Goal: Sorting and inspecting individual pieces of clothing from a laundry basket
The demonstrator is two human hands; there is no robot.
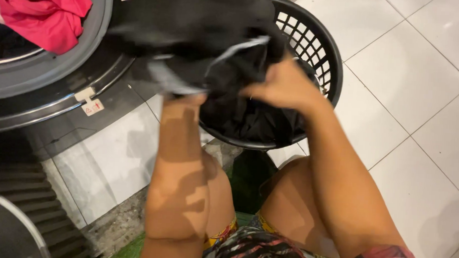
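Note:
Both my hands hold a black garment (203,33) with grey trim, lifted above a round black laundry basket (317,50). My left hand (186,98) is mostly buried in the cloth's lower edge, only the wrist showing. My right hand (284,85) grips the cloth from the right, fingers closed in its folds. More dark clothes (251,122) lie inside the basket under the garment.
A front-loading washing machine's open drum (43,77) is at the upper left with a pink garment (42,9) hanging in it. A dark ribbed part (32,192) sits at the lower left. White floor tiles (414,102) spread to the right. My knees are below the basket.

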